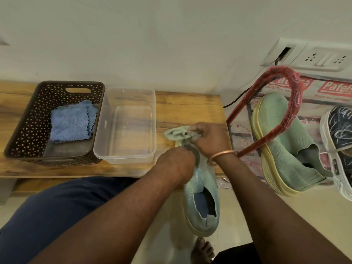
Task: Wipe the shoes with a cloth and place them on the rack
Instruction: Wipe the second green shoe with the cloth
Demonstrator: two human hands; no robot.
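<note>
Lettering (336,88) "Patel" on wrapped rack (293,98)

Only one view here: a wide-angle camera on the person's head, facing forward and tilted steeply down. It sits close in. Both forearms come up from the bottom edge, and the left hand (175,161) and right hand (207,138) meet about mid-frame. The counter (190,109) runs across the middle with the wall (152,44) filling the top. The floor (285,216) and a bare foot (202,250) sit at the bottom. The rack (295,92) gets cut off at the right edge.
</note>
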